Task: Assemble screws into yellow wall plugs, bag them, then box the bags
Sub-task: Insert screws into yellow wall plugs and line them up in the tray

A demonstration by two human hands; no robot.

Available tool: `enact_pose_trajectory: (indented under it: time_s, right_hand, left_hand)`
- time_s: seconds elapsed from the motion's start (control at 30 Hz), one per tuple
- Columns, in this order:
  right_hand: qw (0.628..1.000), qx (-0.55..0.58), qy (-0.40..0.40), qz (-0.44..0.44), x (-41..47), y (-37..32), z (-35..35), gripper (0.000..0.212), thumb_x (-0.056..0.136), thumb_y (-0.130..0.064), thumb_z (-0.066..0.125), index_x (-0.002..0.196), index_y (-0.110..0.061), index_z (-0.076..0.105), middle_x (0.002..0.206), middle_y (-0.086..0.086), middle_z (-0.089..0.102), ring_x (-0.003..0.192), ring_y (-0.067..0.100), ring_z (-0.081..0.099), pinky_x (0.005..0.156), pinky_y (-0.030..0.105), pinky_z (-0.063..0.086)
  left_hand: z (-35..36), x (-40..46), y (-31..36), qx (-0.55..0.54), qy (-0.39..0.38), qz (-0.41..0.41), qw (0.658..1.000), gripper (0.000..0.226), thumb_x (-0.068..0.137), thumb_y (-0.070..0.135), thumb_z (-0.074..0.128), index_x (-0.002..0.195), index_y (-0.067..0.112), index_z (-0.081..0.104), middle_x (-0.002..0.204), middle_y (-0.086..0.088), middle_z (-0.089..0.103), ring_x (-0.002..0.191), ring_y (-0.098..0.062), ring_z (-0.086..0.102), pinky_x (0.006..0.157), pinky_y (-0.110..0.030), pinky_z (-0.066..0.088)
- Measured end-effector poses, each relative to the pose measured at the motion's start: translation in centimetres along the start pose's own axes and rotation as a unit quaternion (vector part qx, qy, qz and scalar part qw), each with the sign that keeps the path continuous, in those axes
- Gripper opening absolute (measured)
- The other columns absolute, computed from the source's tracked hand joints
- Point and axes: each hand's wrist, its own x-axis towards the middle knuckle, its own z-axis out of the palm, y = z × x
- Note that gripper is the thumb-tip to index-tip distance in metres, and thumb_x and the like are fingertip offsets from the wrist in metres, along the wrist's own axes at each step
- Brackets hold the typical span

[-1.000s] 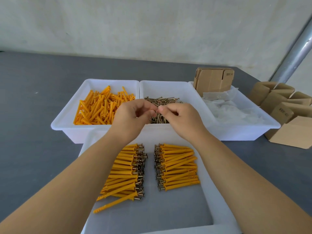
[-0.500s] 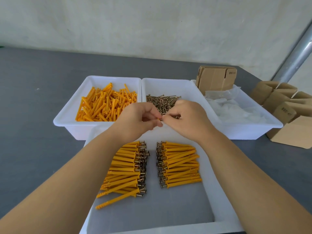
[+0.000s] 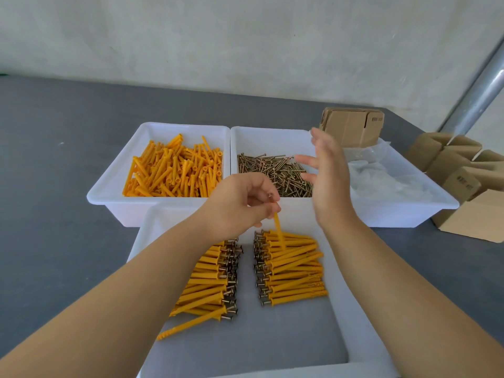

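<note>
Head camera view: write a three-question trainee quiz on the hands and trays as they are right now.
1. True or false: the left hand holds a yellow plug with a screw in it.
2. Which tray does the open right hand hover over?
A. the tray of loose plugs
B. the tray of screws
C. the front tray of finished plugs
3. Fill in: the finished plugs lie in ___ rows, screw heads facing the gap between them.

Key: 1 true; 2 B; 3 two.
</note>
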Motion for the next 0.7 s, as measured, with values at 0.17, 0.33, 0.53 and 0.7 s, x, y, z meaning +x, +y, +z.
enact_pose_trajectory:
  time_s: [0.17, 0.33, 0.53, 0.7]
  right_hand:
    - [0.997, 0.005, 0.066, 0.034, 0.9, 0.4, -1.0, 0.032, 0.106, -0.031, 0.039, 0.132, -0.025, 0.058, 0.130, -0.009, 0.056, 0.107, 0.007, 0.064, 0.091, 0.037, 0.054]
    - [0.998, 0.003, 0.055, 0.018, 0.6, 0.6, -0.8, 0.027, 0.105, -0.032, 0.042, 0.124, -0.030, 0.060, 0.129, -0.014, 0.055, 0.103, 0.003, 0.063, 0.089, 0.033, 0.052]
    - [0.998, -0.060, 0.022, 0.004, 0.8, 1.5, -0.6, 0.022, 0.099, -0.032, 0.048, 0.112, -0.030, 0.065, 0.123, -0.005, 0.062, 0.117, 0.014, 0.058, 0.101, 0.042, 0.049]
    - [0.984, -0.172, -0.052, -0.001, 1.5, 2.8, -0.4, 0.022, 0.100, -0.020, 0.050, 0.112, -0.025, 0.067, 0.118, -0.009, 0.064, 0.108, 0.006, 0.056, 0.091, 0.025, 0.043]
  left_hand:
    - [1.4, 0.1, -0.1, 0.031, 0.038, -0.012, 0.999, 0.018, 0.085, -0.006, 0.068, 0.083, 0.011, 0.064, 0.088, -0.007, 0.068, 0.077, -0.015, 0.074, 0.066, -0.039, 0.061]
    - [3.5, 0.2, -0.4, 0.395, -0.024, 0.026, 0.918, 0.008, 0.089, 0.013, 0.057, 0.089, 0.016, 0.065, 0.099, 0.002, 0.062, 0.094, -0.018, 0.060, 0.081, -0.035, 0.053]
    - [4.9, 1.0, -0.5, 0.570, -0.111, -0.023, 0.814, 0.018, 0.100, 0.021, 0.051, 0.110, 0.017, 0.065, 0.114, -0.003, 0.059, 0.108, -0.027, 0.060, 0.081, -0.038, 0.049]
    - [3.3, 0.9, 0.0, 0.496, -0.008, 0.103, 0.862, 0.023, 0.099, 0.029, 0.050, 0.095, 0.014, 0.067, 0.098, 0.000, 0.060, 0.091, -0.022, 0.060, 0.068, -0.032, 0.049]
